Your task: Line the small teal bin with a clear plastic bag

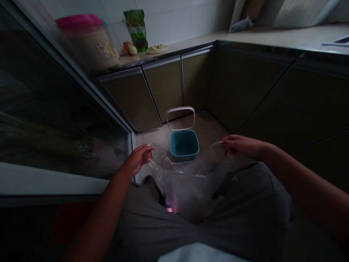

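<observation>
A transparent plastic bag (188, 185) hangs slack between my hands, its lower part sagging in front of my grey clothing. My left hand (137, 160) pinches one side of the bag's mouth, and my right hand (240, 145) grips the other. Just beyond the bag, a small teal bin (184, 145) stands on the tiled floor with nothing visible inside. Its white rectangular lid (180, 118) stands tilted up and open. The bag is not inside the bin.
Dark olive cabinets (272, 98) meet in a corner behind the bin. Above them, a countertop (272, 36) holds a pink-lidded container (87, 42), a green packet (135, 31) and a plate (156, 49). A dark glass panel (60, 109) runs along the left.
</observation>
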`<state>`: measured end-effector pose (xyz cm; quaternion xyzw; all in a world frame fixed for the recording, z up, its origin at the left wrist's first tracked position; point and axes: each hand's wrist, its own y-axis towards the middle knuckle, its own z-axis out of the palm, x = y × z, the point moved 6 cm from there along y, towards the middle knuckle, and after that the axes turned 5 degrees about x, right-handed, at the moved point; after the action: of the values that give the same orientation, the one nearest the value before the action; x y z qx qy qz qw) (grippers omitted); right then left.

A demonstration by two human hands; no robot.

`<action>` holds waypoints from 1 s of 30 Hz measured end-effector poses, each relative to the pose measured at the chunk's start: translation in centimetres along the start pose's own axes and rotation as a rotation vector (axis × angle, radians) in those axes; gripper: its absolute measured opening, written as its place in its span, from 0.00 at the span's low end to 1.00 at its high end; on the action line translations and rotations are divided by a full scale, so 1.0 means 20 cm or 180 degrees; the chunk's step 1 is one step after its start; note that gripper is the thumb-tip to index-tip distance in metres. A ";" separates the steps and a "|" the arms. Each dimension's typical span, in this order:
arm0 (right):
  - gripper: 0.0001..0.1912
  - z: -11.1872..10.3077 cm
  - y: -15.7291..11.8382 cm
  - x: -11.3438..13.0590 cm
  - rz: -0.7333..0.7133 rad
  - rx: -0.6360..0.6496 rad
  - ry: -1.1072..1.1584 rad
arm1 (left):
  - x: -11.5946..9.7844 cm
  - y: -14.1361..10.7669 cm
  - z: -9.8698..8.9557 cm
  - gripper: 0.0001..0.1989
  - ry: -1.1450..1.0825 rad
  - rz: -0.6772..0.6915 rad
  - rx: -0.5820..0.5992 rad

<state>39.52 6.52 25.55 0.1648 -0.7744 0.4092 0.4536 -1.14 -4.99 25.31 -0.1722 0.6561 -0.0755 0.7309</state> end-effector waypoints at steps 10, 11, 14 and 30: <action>0.18 0.06 0.44 -0.41 0.1075 0.0013 -0.0441 | 0.26 0.35 0.00 0.12 0.0829 -0.0633 -0.0212; 0.17 0.06 0.48 -0.43 0.1174 0.0063 -0.0468 | 0.29 0.40 0.00 0.12 0.0906 -0.0636 -0.0201; 0.17 0.06 0.59 -0.49 0.1424 0.0139 -0.0567 | 0.41 0.53 -0.03 0.13 0.1256 -0.0670 -0.0194; 0.21 -0.11 0.88 -0.59 0.1120 0.0034 -0.2680 | 0.67 0.76 -0.26 0.09 0.2557 -0.0824 -0.0650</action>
<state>36.07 17.57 7.81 0.1850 -0.9054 0.3814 0.0220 -6.35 3.87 6.96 -0.2814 0.8655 -0.1622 0.3813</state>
